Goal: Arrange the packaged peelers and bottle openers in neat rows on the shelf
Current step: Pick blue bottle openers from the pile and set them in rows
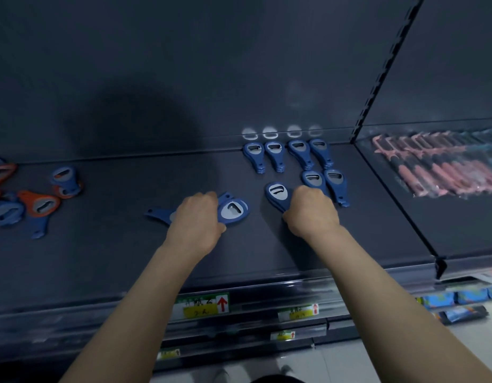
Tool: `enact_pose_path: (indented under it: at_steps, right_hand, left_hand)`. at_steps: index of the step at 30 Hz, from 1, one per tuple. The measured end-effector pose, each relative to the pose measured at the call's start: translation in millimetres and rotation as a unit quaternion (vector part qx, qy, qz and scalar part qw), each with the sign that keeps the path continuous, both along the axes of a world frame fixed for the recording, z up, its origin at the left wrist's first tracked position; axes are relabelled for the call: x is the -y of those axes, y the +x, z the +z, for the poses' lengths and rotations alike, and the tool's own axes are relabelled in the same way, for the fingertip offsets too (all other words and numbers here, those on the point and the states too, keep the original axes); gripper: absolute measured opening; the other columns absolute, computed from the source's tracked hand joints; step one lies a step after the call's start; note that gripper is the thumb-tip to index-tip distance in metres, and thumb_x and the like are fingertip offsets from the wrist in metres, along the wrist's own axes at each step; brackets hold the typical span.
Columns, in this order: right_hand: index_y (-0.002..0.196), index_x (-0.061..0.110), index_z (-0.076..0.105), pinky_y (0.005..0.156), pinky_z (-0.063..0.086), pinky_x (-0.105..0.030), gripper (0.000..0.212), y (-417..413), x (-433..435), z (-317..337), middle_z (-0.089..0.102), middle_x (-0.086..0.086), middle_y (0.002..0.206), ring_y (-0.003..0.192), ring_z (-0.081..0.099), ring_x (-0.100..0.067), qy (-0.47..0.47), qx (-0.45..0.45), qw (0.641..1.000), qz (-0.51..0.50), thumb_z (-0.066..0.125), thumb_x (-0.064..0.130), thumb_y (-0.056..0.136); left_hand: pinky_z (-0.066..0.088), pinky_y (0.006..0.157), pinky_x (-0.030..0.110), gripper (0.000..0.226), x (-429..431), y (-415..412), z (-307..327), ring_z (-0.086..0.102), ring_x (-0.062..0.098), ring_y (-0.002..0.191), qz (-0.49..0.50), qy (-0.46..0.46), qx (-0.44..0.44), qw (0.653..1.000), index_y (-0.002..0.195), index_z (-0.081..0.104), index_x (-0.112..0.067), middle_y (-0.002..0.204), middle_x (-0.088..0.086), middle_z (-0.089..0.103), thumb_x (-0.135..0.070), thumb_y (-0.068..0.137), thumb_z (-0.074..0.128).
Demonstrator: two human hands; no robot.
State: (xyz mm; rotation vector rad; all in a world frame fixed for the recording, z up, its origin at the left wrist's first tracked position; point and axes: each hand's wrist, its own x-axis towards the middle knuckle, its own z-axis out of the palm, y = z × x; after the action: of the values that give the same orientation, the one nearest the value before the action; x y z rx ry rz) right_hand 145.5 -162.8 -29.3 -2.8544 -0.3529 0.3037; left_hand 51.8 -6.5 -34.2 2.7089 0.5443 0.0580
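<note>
Blue bottle openers stand in a back row (289,154) against the rear of the dark shelf (128,258), with two more (323,181) in a second row in front. My right hand (309,210) grips a small stack of blue openers (276,193) just left of that second row. My left hand (199,214) holds another blue opener (233,211) lying flat, and a further blue handle (156,212) sticks out to its left. A loose heap of blue and orange openers (32,203) lies at the far left.
Pink packaged peelers (438,167) lie in rows on the adjoining shelf to the right, past a slotted upright (377,87). Price labels (203,305) run along the shelf's front edge. Lower shelves hold blue packets (460,299).
</note>
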Motion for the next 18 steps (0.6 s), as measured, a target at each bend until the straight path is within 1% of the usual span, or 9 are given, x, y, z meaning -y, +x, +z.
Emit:
enact_pose_path:
  at_steps: [2,4,6,8,9,12,14,16,18]
  right_hand:
    - [0.096,0.002,0.054,0.061,0.04,-0.031,0.012,2.0,-1.4,1.0,0.061,-0.015,0.1,0.079,0.05,-0.029,-0.001,0.002,1.0,0.008,0.059,0.004,0.085]
    - [0.095,0.002,0.054,0.061,0.04,-0.031,0.011,2.9,-2.8,1.3,0.061,-0.016,0.099,0.08,0.051,-0.03,0.005,0.008,1.0,0.012,0.057,0.003,0.084]
    - [0.097,0.002,0.055,0.061,0.04,-0.031,0.012,3.9,-1.8,-0.1,0.061,-0.015,0.099,0.079,0.05,-0.029,0.008,0.009,1.0,0.011,0.057,0.005,0.085]
    - [0.097,0.003,0.055,0.06,0.039,-0.03,0.013,5.3,1.5,-1.7,0.061,-0.014,0.1,0.079,0.051,-0.028,0.005,0.007,1.0,0.009,0.059,0.009,0.087]
    - [0.095,0.005,0.055,0.06,0.039,-0.03,0.012,5.7,3.2,-1.9,0.061,-0.013,0.1,0.077,0.049,-0.028,0.002,0.004,1.0,0.008,0.061,0.012,0.087]
    - [0.093,0.007,0.055,0.06,0.039,-0.03,0.018,8.2,6.2,-2.8,0.061,-0.011,0.1,0.081,0.053,-0.03,0.0,-0.001,1.0,0.004,0.063,0.021,0.087]
    - [0.094,0.006,0.056,0.06,0.039,-0.03,0.018,9.8,6.0,-4.1,0.061,-0.011,0.099,0.084,0.055,-0.03,0.008,0.003,1.0,-0.001,0.062,0.022,0.086]
    - [0.087,0.008,0.052,0.059,0.04,-0.03,0.015,10.9,6.3,-6.0,0.061,-0.011,0.096,0.079,0.053,-0.028,0.019,0.01,1.0,-0.008,0.06,0.021,0.087]
    - [0.081,0.009,0.047,0.059,0.039,-0.03,0.018,11.0,7.5,-7.8,0.061,-0.011,0.094,0.075,0.05,-0.027,0.027,0.014,0.999,-0.013,0.059,0.021,0.087]
  left_hand:
    - [0.04,0.068,0.032,0.021,0.9,0.1,0.8,0.052,0.024,0.082,0.011,0.029,-0.009,0.999,0.088,0.053,-0.006,0.09,0.008,0.058,-0.017,0.08,0.07]
    - [0.038,0.066,0.03,0.013,3.6,2.5,0.5,0.051,0.023,0.081,-0.001,0.03,-0.006,1.0,0.084,0.054,-0.005,0.088,0.008,0.056,-0.014,0.083,0.064]
    - [0.041,0.071,0.032,0.01,6.4,5.4,0.2,0.051,0.025,0.086,-0.012,0.005,0.001,1.0,0.088,0.058,-0.003,0.09,0.01,0.054,-0.011,0.084,0.061]
    - [0.046,0.077,0.037,0.016,8.5,8.0,1.7,0.054,0.026,0.089,-0.006,-0.022,-0.001,1.0,0.095,0.061,-0.002,0.096,0.011,0.058,-0.011,0.082,0.064]
    - [0.047,0.077,0.038,0.019,8.9,9.0,2.5,0.056,0.026,0.089,0.0,-0.022,-0.009,1.0,0.096,0.062,-0.001,0.096,0.011,0.06,-0.012,0.082,0.066]
    - [0.042,0.063,0.032,0.021,7.6,11.2,4.7,0.055,0.024,0.079,0.021,0.031,-0.047,0.998,0.088,0.059,-0.005,0.084,0.008,0.061,-0.022,0.08,0.069]
    - [0.039,0.062,0.03,0.025,7.2,13.1,3.7,0.054,0.024,0.079,0.02,0.076,-0.058,0.995,0.084,0.058,-0.007,0.081,0.007,0.059,-0.029,0.08,0.07]
    - [0.037,0.058,0.029,0.025,9.4,15.7,1.7,0.053,0.022,0.078,0.012,0.078,-0.043,0.996,0.084,0.059,-0.006,0.083,0.007,0.059,-0.029,0.083,0.067]
    - [0.03,0.051,0.027,0.025,13.0,17.6,0.5,0.049,0.02,0.072,0.016,0.068,-0.029,0.997,0.078,0.057,-0.005,0.077,0.005,0.054,-0.029,0.085,0.064]
